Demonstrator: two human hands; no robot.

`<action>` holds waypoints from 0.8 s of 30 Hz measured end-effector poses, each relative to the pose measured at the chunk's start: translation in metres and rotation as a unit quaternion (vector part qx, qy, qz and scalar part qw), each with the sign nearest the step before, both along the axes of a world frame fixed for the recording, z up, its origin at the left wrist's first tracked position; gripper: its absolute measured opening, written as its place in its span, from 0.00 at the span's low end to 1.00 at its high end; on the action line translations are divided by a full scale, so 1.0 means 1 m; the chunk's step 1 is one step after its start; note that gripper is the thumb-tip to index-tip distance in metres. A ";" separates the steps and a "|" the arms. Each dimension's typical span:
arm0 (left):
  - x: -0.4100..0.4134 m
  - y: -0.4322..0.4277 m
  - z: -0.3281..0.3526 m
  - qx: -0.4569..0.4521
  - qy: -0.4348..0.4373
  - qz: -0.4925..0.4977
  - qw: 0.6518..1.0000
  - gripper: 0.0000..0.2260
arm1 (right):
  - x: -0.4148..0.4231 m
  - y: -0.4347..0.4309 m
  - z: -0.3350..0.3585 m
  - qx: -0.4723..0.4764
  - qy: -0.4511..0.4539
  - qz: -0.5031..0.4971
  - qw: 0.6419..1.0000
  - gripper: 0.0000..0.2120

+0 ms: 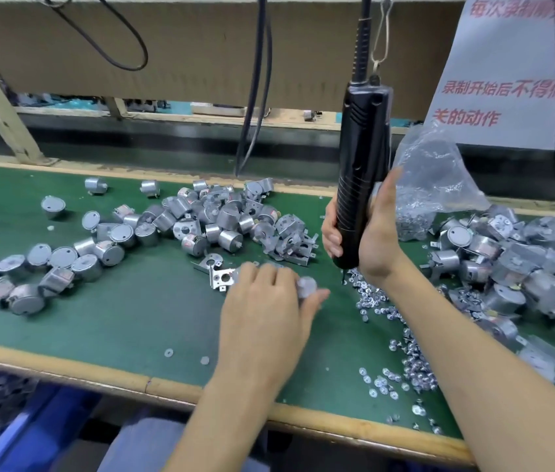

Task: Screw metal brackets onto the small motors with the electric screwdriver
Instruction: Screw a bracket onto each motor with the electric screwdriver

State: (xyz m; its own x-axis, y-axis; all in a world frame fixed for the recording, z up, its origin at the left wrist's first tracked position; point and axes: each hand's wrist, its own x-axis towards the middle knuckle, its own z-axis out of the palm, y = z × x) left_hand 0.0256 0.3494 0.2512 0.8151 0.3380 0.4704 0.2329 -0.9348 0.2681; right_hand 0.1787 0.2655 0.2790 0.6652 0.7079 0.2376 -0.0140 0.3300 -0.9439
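Green bench (133,318); right fingers (332,240) curled round screwdriver (361,158), left fingers (269,277) pinching blurred, half-hidden motor (306,286).

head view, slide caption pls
Right hand grips the hanging electric screwdriver over loose screws; left hand holds a small motor.

- A factory assembly station: a long green-topped workbench with a pale wooden edge (65,364) runs across the view.
- Small silver cylindrical motors (201,219) lie heaped on it in great number, with loose silver screws (416,369) scattered near them.
- A clear plastic bag (433,165) holds more screws.
- A black electric screwdriver (361,141) hangs on a cord from overhead.
- A white printed notice with red Chinese characters (508,90) stands behind.
- A blue crate (41,427) of blurred grey parts sits below the bench.
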 end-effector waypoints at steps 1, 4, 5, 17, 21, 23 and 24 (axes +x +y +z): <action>-0.003 -0.005 -0.007 0.008 0.003 -0.006 1.000 0.21 | 0.000 0.001 -0.001 -0.001 -0.002 0.000 1.000 0.42; -0.009 -0.013 -0.021 -0.004 0.012 -0.015 1.000 0.22 | 0.000 0.002 -0.004 0.000 -0.004 -0.003 1.000 0.41; -0.010 -0.014 -0.024 -0.018 0.018 -0.018 1.000 0.22 | 0.000 0.002 -0.004 -0.001 -0.004 -0.006 1.000 0.41; -0.015 -0.014 -0.031 -0.093 0.017 -0.035 0.995 0.17 | 0.001 0.001 -0.003 -0.012 -0.010 -0.024 1.000 0.42; -0.015 -0.014 -0.031 -0.094 0.019 -0.002 0.995 0.18 | -0.001 0.001 0.000 -0.001 -0.011 -0.015 1.000 0.40; -0.014 -0.013 -0.032 -0.105 0.020 0.006 0.994 0.18 | -0.003 0.002 0.001 0.008 -0.010 -0.009 1.000 0.40; -0.013 -0.013 -0.032 -0.108 0.021 0.009 0.994 0.18 | -0.004 0.002 0.001 0.009 -0.012 -0.009 1.000 0.39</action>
